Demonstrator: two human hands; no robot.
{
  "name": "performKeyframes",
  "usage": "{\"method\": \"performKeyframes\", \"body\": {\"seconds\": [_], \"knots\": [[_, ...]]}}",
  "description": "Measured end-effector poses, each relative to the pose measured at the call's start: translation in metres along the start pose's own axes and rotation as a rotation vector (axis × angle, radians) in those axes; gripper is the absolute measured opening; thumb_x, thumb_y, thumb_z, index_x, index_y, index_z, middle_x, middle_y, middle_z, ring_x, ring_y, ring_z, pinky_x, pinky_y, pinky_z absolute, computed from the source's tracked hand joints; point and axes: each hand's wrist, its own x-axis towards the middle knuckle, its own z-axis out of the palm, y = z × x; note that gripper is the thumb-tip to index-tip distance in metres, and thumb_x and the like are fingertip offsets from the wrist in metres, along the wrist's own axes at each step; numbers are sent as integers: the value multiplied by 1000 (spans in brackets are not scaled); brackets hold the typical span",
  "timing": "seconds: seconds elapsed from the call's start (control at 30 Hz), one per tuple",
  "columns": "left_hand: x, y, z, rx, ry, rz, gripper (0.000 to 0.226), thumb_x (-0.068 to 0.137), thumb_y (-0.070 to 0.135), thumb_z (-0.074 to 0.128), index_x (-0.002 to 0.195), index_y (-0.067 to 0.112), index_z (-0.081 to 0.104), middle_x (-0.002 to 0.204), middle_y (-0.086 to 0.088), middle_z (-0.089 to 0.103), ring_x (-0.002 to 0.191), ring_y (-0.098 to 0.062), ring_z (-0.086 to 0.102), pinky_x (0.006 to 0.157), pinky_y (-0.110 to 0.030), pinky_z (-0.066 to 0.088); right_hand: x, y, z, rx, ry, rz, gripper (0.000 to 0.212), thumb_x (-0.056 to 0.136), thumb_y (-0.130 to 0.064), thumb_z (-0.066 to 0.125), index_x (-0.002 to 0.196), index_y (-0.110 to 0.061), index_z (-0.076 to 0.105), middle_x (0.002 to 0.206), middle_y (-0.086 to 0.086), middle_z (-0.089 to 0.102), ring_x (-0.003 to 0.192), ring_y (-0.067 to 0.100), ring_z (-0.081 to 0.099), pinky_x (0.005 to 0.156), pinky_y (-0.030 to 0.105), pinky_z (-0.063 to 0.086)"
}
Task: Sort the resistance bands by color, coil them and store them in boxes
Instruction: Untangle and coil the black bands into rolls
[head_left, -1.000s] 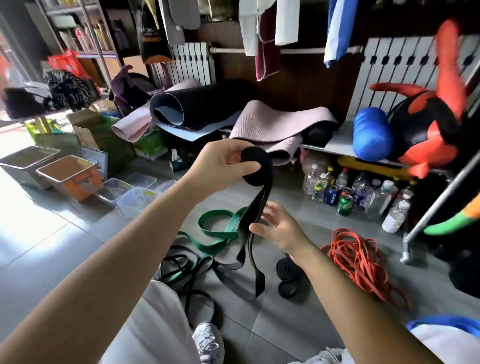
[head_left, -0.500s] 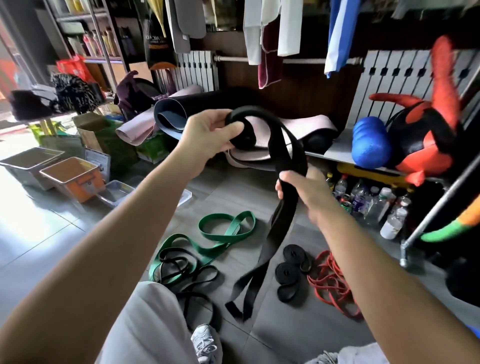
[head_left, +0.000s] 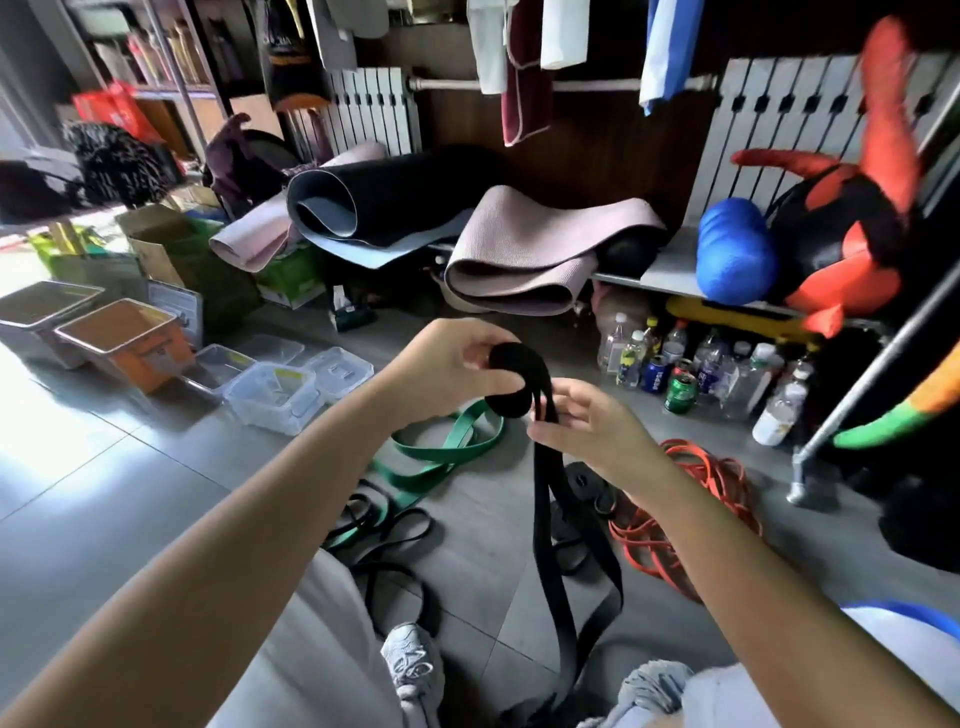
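Note:
My left hand grips a partly wound coil of a wide black resistance band in the air above the floor. My right hand pinches the band's loose double strand just below the coil; the rest hangs down to my lap. On the tiles below lie a green band, thin black bands, small black coils and a heap of orange bands. Clear plastic boxes stand to the left.
An orange bin and a grey bin stand at the far left. Rolled mats, bottles and cans, a blue roller and a metal rack leg crowd the back and right. My shoe is below.
Both hands came down from in front of the mats. The wide loop seen half a second ago is now wound onto the coil, and my right hand has moved close under it.

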Motion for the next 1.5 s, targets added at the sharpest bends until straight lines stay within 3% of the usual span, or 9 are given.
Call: {"method": "performKeyframes", "body": {"seconds": [0.17, 0.37, 0.53, 0.7, 0.93, 1.07, 1.2, 1.37, 1.5], "knots": [[-11, -24, 39, 44, -70, -16, 33, 74, 10, 76, 105, 17, 67, 84, 16, 64, 77, 0, 60, 71, -8, 44, -15, 17, -20, -306, 5, -5, 37, 71, -12, 80, 100, -31, 69, 92, -10, 73, 86, 4, 68, 87, 28, 54], [8, -30, 66, -201, -35, -83, 29, 75, 9, 75, 96, 27, 67, 96, 3, 71, 92, -16, 67, 92, -38, 52, -17, 22, -39, -465, -8, 9, 50, 68, -33, 81, 115, -33, 63, 98, -12, 69, 88, 2, 65, 87, 28, 51], [25, -34, 82, -555, -81, -123, 31, 65, 26, 75, 96, 24, 69, 103, -21, 67, 96, -36, 63, 93, -55, 46, -3, 32, -60, -263, 55, -9, 38, 69, -17, 82, 105, -20, 68, 100, -6, 72, 95, 3, 66, 87, 19, 49], [50, -55, 110, -716, -167, -151, 29, 62, 30, 75, 91, 26, 73, 92, 0, 71, 91, -16, 65, 94, -45, 50, 6, 58, -69, -90, 158, 17, 32, 68, -4, 81, 93, -20, 70, 88, -2, 75, 84, 12, 71, 82, 30, 56], [87, -57, 129, -272, -271, -29, 59, 73, 10, 79, 120, 36, 53, 110, 1, 66, 101, -15, 65, 94, -38, 51, 13, 74, -104, -251, 161, 91, 33, 68, -5, 81, 90, -28, 70, 86, -5, 74, 83, 11, 70, 80, 32, 55], [86, -53, 149, 135, -450, 95, 51, 75, 23, 77, 121, 29, 58, 111, 8, 65, 94, -5, 58, 79, -13, 47, 3, 92, -106, -537, 53, 154, 20, 65, -19, 78, 77, -29, 66, 70, -4, 67, 70, 11, 63, 67, 40, 52], [79, -47, 160, 509, -420, 166, 47, 75, 46, 68, 120, 40, 56, 112, 15, 63, 102, -17, 55, 80, -30, 49, -1, 99, -99, -654, 23, 163, 17, 63, -22, 74, 72, -26, 61, 63, -6, 60, 64, 13, 58, 60, 36, 49], [66, -54, 167, 542, -354, 148, 39, 76, 42, 68, 115, 39, 59, 103, 7, 67, 96, -20, 60, 75, -28, 46, -7, 101, -88, -644, 16, 155, 15, 65, -19, 72, 79, -22, 66, 69, -3, 64, 69, 14, 62, 63, 37, 51], [55, -56, 158, 205, -257, 26, 31, 74, 30, 75, 104, 30, 68, 91, 6, 69, 86, -15, 62, 76, -29, 48, -12, 105, -90, -457, 87, 137, 28, 68, -18, 79, 90, -30, 68, 87, -7, 68, 83, 8, 64, 78, 38, 53]]}}
